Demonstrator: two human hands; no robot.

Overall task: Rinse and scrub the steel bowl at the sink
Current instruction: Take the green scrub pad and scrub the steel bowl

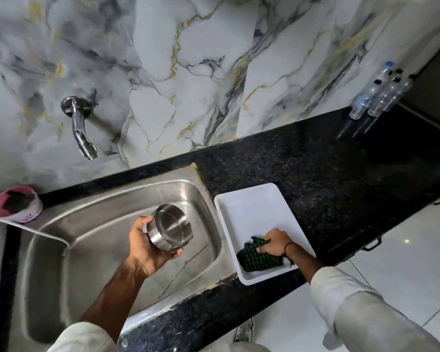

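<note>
My left hand [145, 247] holds the steel bowl [170, 227] over the steel sink [107, 224], its underside turned up toward me. In the white tray [241, 199] to the right of the sink lies a dark green scrub cloth [257, 257]. My right hand [274, 242] rests on that cloth with its fingers closed on one edge. The wall tap [80, 128] above the sink shows no water running.
A pink soap dish [17, 204] with a dark scrubber sits at the sink's back left corner. Several plastic bottles [381, 95] stand at the far right of the black granite counter [315, 168]. A marble wall rises behind the sink.
</note>
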